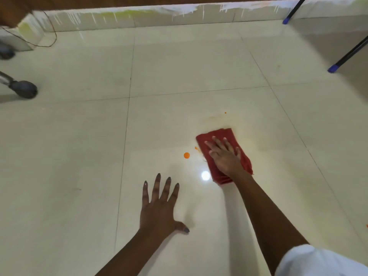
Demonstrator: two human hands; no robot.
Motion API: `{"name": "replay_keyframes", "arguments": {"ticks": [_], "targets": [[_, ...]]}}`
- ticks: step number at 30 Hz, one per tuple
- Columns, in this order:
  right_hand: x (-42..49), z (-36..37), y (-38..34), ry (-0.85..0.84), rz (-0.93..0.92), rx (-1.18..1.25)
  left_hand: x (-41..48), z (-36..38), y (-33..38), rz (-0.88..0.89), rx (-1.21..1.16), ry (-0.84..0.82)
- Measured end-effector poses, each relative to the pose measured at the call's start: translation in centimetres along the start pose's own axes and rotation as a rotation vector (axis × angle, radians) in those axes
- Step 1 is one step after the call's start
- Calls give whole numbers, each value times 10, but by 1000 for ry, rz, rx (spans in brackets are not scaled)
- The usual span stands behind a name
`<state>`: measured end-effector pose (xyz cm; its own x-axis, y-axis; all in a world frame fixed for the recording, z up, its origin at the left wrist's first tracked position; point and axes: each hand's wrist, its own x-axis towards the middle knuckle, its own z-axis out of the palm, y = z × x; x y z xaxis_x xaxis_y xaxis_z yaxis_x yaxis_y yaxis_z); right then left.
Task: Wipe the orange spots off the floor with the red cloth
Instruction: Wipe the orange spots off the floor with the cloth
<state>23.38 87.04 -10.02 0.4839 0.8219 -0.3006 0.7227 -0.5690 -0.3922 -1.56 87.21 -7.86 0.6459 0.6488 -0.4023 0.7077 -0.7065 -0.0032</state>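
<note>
A folded red cloth (219, 136) lies flat on the cream tiled floor (179, 66). My right hand (225, 156) presses down on it with fingers spread. Just left of the cloth sit a round orange spot (186, 155) and a small orange smear (196, 148) at the cloth's edge. A tiny orange dot (225, 112) lies beyond the cloth, with a faint orange haze (213, 118) beside it. My left hand (159, 206) rests flat on the floor, fingers apart, holding nothing, nearer to me and left of the cloth.
Chair casters (24, 89) stand at the far left, with a thin cable (53, 36) by the skirting. Two black legs with blue feet (333, 68) stand at the right. Another orange mark (366, 226) shows at the right edge. A ceiling-light glare (205, 175) shines next to the cloth.
</note>
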Motion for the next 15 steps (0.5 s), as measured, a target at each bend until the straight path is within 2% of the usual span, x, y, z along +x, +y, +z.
{"name": "replay_keyframes", "arguments": {"ticks": [3,4,8,11,12,15], "targets": [[19,-3,-8,44,176,57,1,1,-10,-13,35,-22],[25,1,-23,17,143,41,0,1,-11,-8,46,-32],[0,30,-77,-129,-193,-76,-7,3,-8,-30,47,-25],[-41,34,-33,-111,-330,-165,-7,5,-11,-42,36,-9],[-46,27,-11,-94,-315,-198,-7,4,-11,-34,47,-14],[-18,7,8,-32,-45,-164,-5,6,-11,-28,73,-14]]}}
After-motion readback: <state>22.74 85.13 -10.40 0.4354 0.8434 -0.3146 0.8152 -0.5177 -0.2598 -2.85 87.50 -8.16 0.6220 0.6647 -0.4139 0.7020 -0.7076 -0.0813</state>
